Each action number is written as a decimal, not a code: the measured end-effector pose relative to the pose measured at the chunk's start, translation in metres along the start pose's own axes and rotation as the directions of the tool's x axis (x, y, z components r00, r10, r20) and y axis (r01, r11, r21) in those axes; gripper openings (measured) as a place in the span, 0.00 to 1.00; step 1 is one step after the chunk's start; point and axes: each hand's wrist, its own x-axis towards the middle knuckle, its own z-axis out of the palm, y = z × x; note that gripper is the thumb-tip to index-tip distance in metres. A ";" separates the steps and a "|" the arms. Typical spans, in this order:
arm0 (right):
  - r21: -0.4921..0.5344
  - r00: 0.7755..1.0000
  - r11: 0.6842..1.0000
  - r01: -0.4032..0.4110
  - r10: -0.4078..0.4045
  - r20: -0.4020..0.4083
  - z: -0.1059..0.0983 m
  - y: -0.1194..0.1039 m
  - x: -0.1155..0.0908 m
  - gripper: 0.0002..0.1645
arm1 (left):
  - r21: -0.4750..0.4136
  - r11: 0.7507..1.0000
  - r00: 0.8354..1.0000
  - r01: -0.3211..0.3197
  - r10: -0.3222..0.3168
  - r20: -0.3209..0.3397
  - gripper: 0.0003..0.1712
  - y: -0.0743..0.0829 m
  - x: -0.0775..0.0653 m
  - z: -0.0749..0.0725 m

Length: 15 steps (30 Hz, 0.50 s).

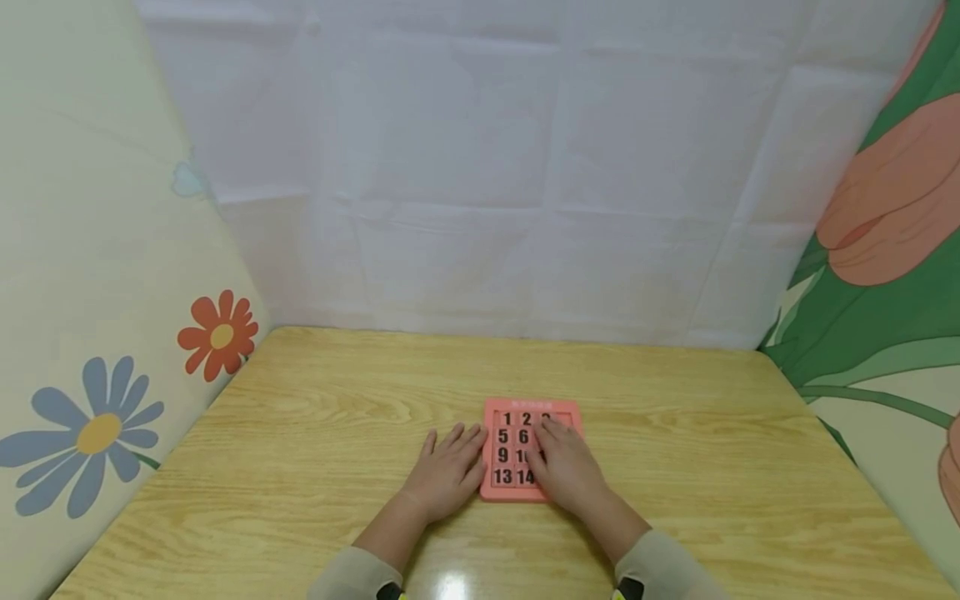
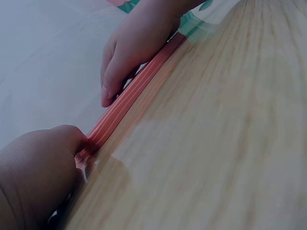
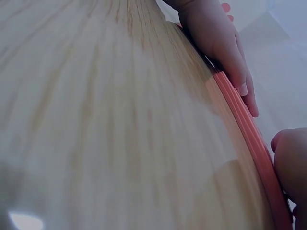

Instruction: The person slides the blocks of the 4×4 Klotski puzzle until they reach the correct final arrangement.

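Note:
A pink number slide puzzle [image 1: 503,446] lies flat on the wooden table, with black numerals on its tiles. The numbers 1, 2, 5, 6, 9, 13 and 14 show, while the right-hand column is mostly covered. My left hand [image 1: 446,477] rests at the puzzle's left edge, fingers extended and the tips touching the frame. Across the puzzle's right side lies my right hand [image 1: 566,468], its fingers stretched over the tiles. In the left wrist view, the puzzle's pink side [image 2: 127,98] runs between both hands. The right wrist view shows that thin frame [image 3: 249,129] from the opposite side.
The wood-grain table [image 1: 337,400] extends around the puzzle on all sides. A white cloth [image 1: 465,167] hangs behind its far edge. Flower-patterned cloths [image 1: 97,275] stand at the left and right sides.

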 end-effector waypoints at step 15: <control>-0.005 1.000 1.000 -0.001 0.001 0.010 0.003 -0.005 0.002 0.32 | 0.000 1.000 1.000 0.007 -0.007 0.000 0.30 0.000 0.000 0.001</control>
